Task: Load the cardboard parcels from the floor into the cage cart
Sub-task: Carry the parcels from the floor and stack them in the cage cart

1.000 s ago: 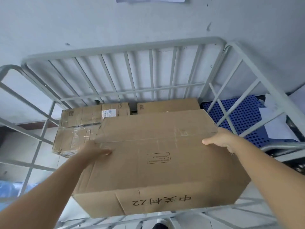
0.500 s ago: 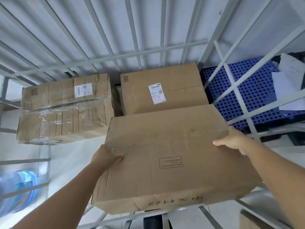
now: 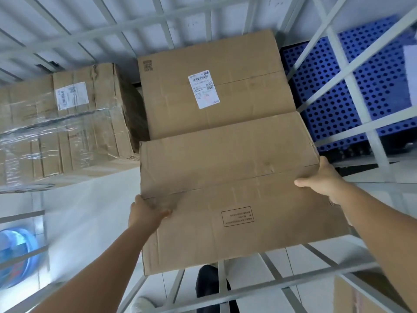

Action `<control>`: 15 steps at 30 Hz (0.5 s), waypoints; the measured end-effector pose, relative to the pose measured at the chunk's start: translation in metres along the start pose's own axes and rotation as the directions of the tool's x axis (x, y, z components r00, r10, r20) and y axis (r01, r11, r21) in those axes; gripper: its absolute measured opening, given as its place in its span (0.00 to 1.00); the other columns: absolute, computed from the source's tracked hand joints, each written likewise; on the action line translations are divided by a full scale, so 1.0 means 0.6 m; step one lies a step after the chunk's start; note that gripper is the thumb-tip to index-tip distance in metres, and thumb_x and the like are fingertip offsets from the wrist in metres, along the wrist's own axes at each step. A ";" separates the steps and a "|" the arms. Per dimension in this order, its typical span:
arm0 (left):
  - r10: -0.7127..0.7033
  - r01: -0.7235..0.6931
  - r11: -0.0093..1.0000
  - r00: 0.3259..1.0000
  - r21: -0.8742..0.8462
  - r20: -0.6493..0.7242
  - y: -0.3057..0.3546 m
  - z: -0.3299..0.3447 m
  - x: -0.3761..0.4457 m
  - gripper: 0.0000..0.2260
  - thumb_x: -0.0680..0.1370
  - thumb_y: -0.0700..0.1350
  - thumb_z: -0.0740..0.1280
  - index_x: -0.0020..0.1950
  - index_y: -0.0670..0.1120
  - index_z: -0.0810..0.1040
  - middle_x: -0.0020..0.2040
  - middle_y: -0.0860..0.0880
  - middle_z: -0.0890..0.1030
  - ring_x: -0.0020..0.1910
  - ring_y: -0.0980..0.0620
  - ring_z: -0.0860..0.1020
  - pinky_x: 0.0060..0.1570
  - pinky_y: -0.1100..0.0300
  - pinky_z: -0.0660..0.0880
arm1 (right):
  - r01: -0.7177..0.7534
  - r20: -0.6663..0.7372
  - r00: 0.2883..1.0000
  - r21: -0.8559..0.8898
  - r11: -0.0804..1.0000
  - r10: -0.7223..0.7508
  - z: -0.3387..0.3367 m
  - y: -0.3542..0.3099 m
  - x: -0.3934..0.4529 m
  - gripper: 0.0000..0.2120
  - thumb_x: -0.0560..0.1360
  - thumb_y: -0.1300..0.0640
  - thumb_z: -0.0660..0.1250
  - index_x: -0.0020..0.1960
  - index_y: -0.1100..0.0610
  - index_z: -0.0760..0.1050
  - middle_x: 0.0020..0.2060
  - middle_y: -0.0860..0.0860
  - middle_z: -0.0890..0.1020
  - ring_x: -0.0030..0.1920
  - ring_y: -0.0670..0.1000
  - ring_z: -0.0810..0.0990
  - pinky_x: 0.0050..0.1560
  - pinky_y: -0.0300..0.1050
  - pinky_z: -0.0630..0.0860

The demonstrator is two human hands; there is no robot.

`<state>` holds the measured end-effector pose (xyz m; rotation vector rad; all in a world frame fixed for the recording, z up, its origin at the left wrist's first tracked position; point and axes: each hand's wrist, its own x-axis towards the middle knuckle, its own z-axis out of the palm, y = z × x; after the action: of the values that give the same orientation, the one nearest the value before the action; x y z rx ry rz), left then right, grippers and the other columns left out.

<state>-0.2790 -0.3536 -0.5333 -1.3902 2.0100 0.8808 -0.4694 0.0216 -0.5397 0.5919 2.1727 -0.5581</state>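
Grip: left hand (image 3: pixel 146 212) and right hand (image 3: pixel 322 180) clamp opposite side edges of the parcel (image 3: pixel 230 195), held over the cage cart (image 3: pixel 266 275) front rail, just beside the labelled box (image 3: pixel 216 86). Judged stiff, bulky, moderately heavy; take hold low on side edges.

I'm in a warehouse or parcel depot, by the look of it. A grey metal cage cart (image 3: pixel 228 18) with barred sides stands around me, against a plain pale wall (image 3: pixel 33 10). Cardboard boxes (image 3: pixel 216 86) in it carry printed shipping labels (image 3: pixel 203 89) with barcodes, and one is bound in clear wrap (image 3: pixel 56 123). Past the bars lies a blue perforated plastic pallet (image 3: pixel 338 96), and a blue water jug (image 3: pixel 15 256) sits on the pale floor.
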 end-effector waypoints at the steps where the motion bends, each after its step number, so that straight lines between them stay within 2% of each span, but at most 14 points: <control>1: -0.003 0.003 1.000 1.000 -0.010 -0.002 -0.002 0.010 0.007 0.31 0.65 0.45 0.78 0.63 0.41 0.67 0.59 0.44 0.73 0.50 0.45 0.74 0.47 0.51 0.74 | -0.006 -0.002 1.000 0.005 1.000 0.006 0.006 0.005 0.010 0.54 0.68 0.56 0.78 0.80 0.54 0.43 0.79 0.54 0.53 0.77 0.58 0.56 0.73 0.59 0.60; 4: -0.013 0.013 1.000 1.000 -0.011 -0.008 -0.009 0.039 0.020 0.33 0.66 0.45 0.77 0.66 0.41 0.65 0.62 0.44 0.72 0.49 0.46 0.72 0.47 0.52 0.72 | -0.017 -0.009 1.000 0.016 1.000 0.017 0.025 0.019 0.036 0.54 0.69 0.56 0.78 0.80 0.54 0.43 0.79 0.54 0.52 0.77 0.58 0.56 0.73 0.58 0.60; 8: -0.016 0.016 1.000 1.000 -0.003 -0.023 -0.012 0.076 0.036 0.35 0.67 0.46 0.77 0.68 0.41 0.64 0.63 0.44 0.72 0.53 0.42 0.74 0.49 0.50 0.73 | -0.032 -0.017 0.999 0.013 0.999 0.032 0.040 0.034 0.067 0.54 0.70 0.57 0.77 0.80 0.54 0.40 0.79 0.53 0.50 0.77 0.57 0.55 0.73 0.55 0.59; 12: -0.020 0.020 1.000 1.000 0.016 -0.013 -0.014 0.105 0.053 0.34 0.68 0.47 0.76 0.68 0.42 0.63 0.63 0.44 0.72 0.50 0.44 0.72 0.46 0.52 0.71 | -0.042 -0.018 0.999 -0.005 0.999 0.041 0.051 0.047 0.095 0.55 0.70 0.56 0.77 0.80 0.55 0.39 0.79 0.54 0.49 0.77 0.57 0.54 0.73 0.55 0.58; 15: -0.008 0.008 0.998 1.000 0.059 -0.006 -0.016 0.119 0.063 0.35 0.69 0.49 0.76 0.69 0.42 0.62 0.63 0.44 0.73 0.56 0.41 0.75 0.47 0.51 0.73 | -0.044 -0.026 0.999 -0.017 0.999 0.044 0.059 0.054 0.110 0.56 0.69 0.56 0.78 0.80 0.55 0.39 0.79 0.54 0.49 0.77 0.57 0.54 0.74 0.55 0.58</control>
<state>-0.2776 -0.3239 -0.6090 -1.3686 2.0169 0.8080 -0.4678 0.0423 -0.6188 0.6388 2.1805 -0.5097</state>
